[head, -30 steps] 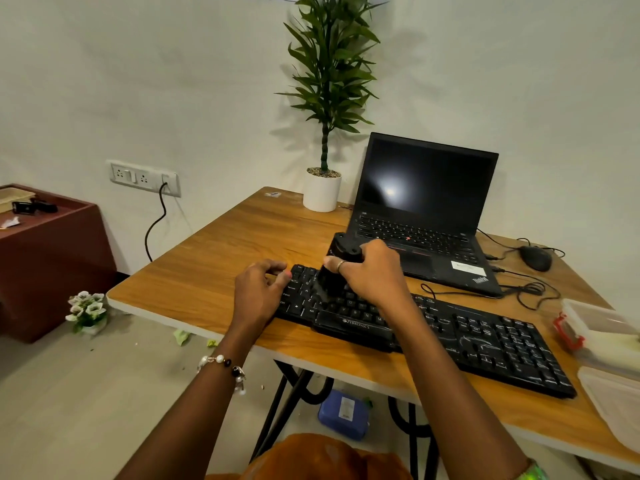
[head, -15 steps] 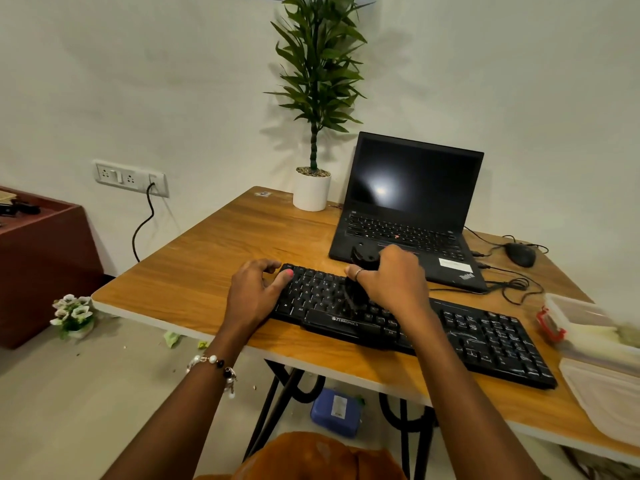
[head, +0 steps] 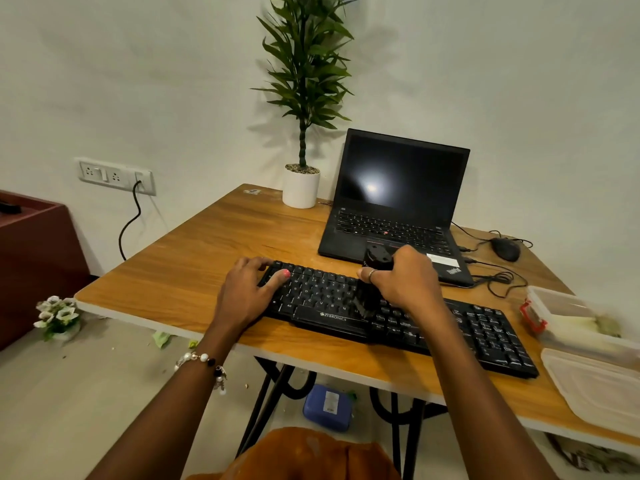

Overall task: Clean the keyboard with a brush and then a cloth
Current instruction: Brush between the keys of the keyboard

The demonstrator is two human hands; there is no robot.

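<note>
Right hand is gripping the brush by its stiff upper body; soft bristles below the grip are meeting the keyboard. Left hand is pressing it, fingers flat. Brush likely light.

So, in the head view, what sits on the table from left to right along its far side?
Plant pot → laptop → mouse.
</note>
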